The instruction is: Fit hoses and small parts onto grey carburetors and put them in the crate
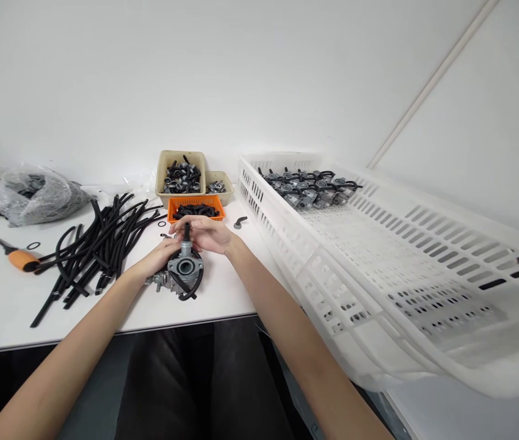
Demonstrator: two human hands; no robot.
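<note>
A grey metal carburetor [185, 267] stands near the table's front edge, its round bore facing me. A black rubber cap with a short tube tops it, and a thin black hose loops round its lower right. My left hand [159, 256] grips the carburetor's left rear side; its fingertips are hidden behind the body. My right hand [209, 235] curls round behind the top, fingers at the black cap; part of the fingers is hidden. A small grey elbow-shaped part [240, 222] lies to the right of the hands.
Black hoses [104, 244] lie heaped at left beside an orange-handled tool [24, 260] and a black ring [33, 245]. Behind stand an orange basket [218, 201] and beige bins [161, 174] of small parts. A white crate [278, 238] at right holds several carburetors [308, 186].
</note>
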